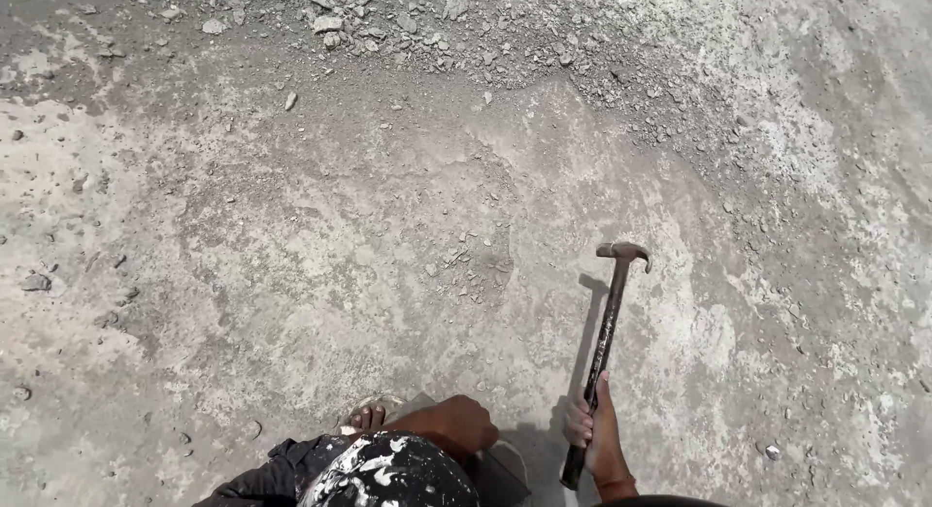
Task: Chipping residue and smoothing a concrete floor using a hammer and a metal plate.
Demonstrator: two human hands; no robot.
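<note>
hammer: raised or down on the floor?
Raised, apparently: the right hand grips the hammer by the handle's end, and its shadow falls apart, left of the shaft, on the concrete floor.

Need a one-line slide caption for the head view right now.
Right hand grips a claw hammer above chipped, dusty concrete floor; left hand rests on a paint-spattered knee; rubble lies beyond.

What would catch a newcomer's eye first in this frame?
Most striking is the claw hammer right of centre, its head near the rough concrete floor, gripped low on the handle by the right hand. At the bottom edge the left hand rests on a paint-spattered dark knee. Loose rubble lies along the top.
</note>
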